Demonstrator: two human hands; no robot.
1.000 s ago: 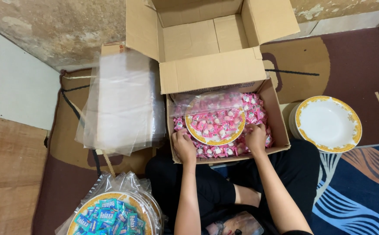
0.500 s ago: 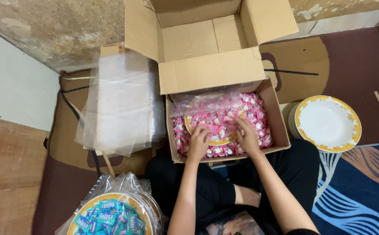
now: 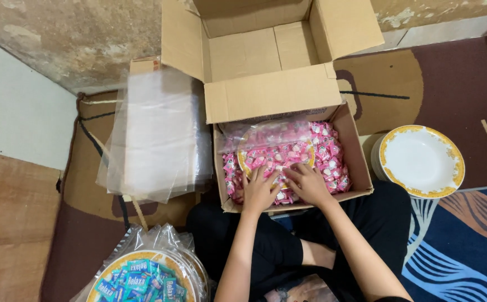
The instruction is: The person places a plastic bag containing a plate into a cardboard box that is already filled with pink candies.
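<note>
Pink wrapped sweets (image 3: 327, 159) fill the open brown cardboard box (image 3: 360, 162) under your hands; left hand (image 3: 260, 190) and right hand (image 3: 309, 183) press flat, fingers spread, on the plastic-wrapped gold-rimmed plate of sweets (image 3: 274, 152), gripping nothing.

Both arms come up from the bottom of the frame, bare forearms, converging toward the centre. Left forearm runs near vertical from lower centre, slightly left; right forearm slants in from the lower right. Left hand (image 3: 260, 190) is palm down, fingers spread and pointing to the upper part of the frame, thumb toward the middle. Right hand (image 3: 309, 183) is palm down too, fingers a bit curled and angled to the upper left, wrist bent. The hands sit side by side just right of frame centre, fingertips near each other, almost touching. Both lie flat, neither closed in a grip. Black-clothed legs are folded beneath the arms.
</note>
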